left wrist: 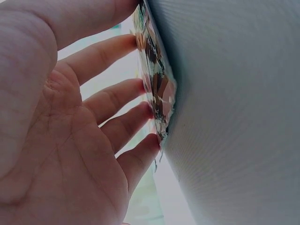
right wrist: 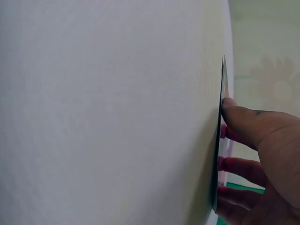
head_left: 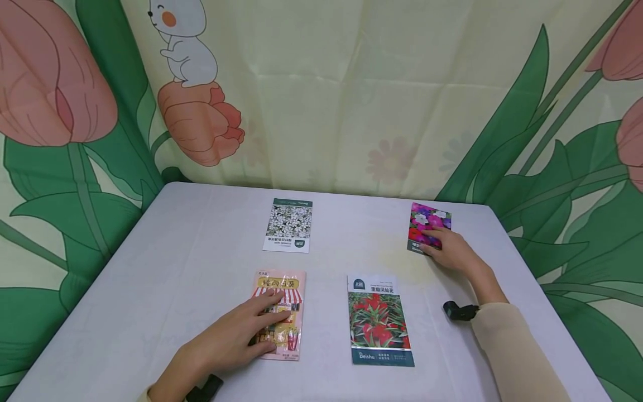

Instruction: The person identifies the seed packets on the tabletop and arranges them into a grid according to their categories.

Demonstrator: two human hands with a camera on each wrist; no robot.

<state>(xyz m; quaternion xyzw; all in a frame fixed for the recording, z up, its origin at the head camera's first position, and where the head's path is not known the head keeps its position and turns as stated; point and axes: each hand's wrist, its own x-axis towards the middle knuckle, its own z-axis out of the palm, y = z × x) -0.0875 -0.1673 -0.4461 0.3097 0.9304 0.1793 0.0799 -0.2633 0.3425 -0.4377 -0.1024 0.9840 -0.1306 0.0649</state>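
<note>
In the head view, my left hand (head_left: 226, 338) rests its spread fingertips on a shiny pink pouch (head_left: 294, 335) with a striped-awning print, near the front of the table. The left wrist view shows these fingers straight against the face of the pouch (left wrist: 161, 96), which lies on the cloth. At the back right, my right hand (head_left: 454, 251) touches a seed packet printed with pink and purple flowers (head_left: 426, 215). Its thumb and fingers press on the top face of that packet (right wrist: 219, 150) in the right wrist view; part of the print is hidden under them.
A seed packet with white flowers (head_left: 289, 223) lies upside down at the back, left of centre. Another with red flowers (head_left: 380, 324) lies front right of centre. A white cloth covers the table (head_left: 166, 268); behind it hangs a curtain (head_left: 321, 111) printed with tulips.
</note>
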